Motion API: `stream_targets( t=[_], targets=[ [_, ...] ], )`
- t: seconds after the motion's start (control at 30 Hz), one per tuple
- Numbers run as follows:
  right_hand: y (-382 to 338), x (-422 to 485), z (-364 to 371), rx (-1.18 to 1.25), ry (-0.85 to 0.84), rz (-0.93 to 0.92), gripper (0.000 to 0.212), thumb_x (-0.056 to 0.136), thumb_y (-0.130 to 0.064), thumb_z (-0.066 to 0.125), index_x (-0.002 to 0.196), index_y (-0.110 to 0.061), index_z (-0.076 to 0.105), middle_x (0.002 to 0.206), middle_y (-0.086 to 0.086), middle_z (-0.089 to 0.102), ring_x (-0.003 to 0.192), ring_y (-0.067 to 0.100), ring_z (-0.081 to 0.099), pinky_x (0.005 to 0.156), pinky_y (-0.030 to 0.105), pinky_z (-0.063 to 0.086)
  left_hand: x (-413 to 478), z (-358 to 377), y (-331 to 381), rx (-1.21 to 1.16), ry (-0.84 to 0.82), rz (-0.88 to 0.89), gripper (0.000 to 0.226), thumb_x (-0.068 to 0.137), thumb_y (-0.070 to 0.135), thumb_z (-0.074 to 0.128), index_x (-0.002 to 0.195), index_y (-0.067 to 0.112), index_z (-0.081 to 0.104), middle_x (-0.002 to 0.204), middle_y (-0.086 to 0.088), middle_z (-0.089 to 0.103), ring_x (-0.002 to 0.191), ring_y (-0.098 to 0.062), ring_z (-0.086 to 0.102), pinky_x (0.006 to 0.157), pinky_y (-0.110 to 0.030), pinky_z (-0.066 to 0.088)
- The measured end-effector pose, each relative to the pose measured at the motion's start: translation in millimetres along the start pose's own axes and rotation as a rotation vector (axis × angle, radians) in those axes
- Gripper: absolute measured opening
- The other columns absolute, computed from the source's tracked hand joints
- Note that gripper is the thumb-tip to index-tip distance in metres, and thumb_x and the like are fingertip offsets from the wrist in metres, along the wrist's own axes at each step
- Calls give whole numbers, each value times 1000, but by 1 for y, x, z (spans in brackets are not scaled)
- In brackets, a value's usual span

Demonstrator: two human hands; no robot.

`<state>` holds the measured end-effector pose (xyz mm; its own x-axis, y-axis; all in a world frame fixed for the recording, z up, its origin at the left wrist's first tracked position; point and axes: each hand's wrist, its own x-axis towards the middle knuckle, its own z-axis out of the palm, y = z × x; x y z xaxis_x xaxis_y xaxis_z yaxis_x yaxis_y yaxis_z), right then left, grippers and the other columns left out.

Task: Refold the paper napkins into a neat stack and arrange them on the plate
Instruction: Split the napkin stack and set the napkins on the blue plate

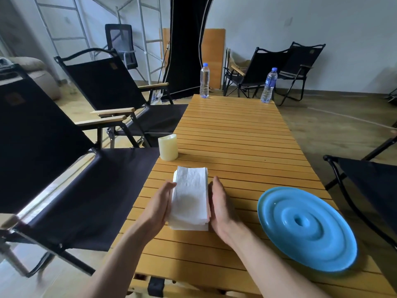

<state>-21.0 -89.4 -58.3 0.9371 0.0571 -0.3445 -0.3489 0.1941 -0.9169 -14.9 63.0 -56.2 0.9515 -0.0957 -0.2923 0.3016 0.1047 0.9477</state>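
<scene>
Hidden: my palms cover the long sides of the napkin stack (190, 198), so I cannot tell how even those edges are, and the sheets are too thin to count.
Hard to make out: the cream cylinder (168, 147) just beyond my left hand (159, 205) (candle or cup, I cannot tell).
Cut off: the black chair (369, 186) out past my right hand (221, 205) runs off the edge.
Hands: apart, fingers straight, each flat palm pressing one side of the stack.
Napkins: white, lying on the slatted wooden table (236, 136), between my hands.
Plate: blue plate (307, 229), ridged in rings, on the table to the right of my right hand, near but not touching it.
Around: two water bottles (204, 80) stand on the table's end far beyond my fingertips; folding chairs (64, 168) sit left of my left hand.
</scene>
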Motion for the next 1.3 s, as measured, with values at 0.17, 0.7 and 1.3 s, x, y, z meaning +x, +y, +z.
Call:
stream_targets(
  t=[0.17, 0.7, 1.3],
  targets=[
    [4, 5, -1, -14, -61, -24, 74, 97, -72, 19, 122, -23, 69, 113, 8, 75, 107, 27, 71, 99, 47, 54, 3, 2, -4, 49, -2, 1, 46, 101, 47, 36, 123, 15, 60, 96, -8, 76, 81, -21, 72, 65, -31, 54],
    [-31, -7, -68, -1087, 521, -273, 59, 106, -43, 31, 158, -16, 22, 167, 8, 18, 151, 29, 19, 120, 43, 19, -3, -6, 9, 153, 14, 171, 83, 80, 73, 41, 139, 16, 45, 161, -5, 33, 149, -27, 28, 120, -62, 18],
    [3, 3, -78, -1459, 384, 163, 76, 94, -72, 8, 158, -35, -7, 166, 7, -22, 149, 41, -24, 112, 72, -7, -2, 3, 2, 161, -12, 27, 54, 75, 43, 77, 124, 30, 57, 103, 0, 74, 84, -17, 75, 59, -22, 57]
  ],
)
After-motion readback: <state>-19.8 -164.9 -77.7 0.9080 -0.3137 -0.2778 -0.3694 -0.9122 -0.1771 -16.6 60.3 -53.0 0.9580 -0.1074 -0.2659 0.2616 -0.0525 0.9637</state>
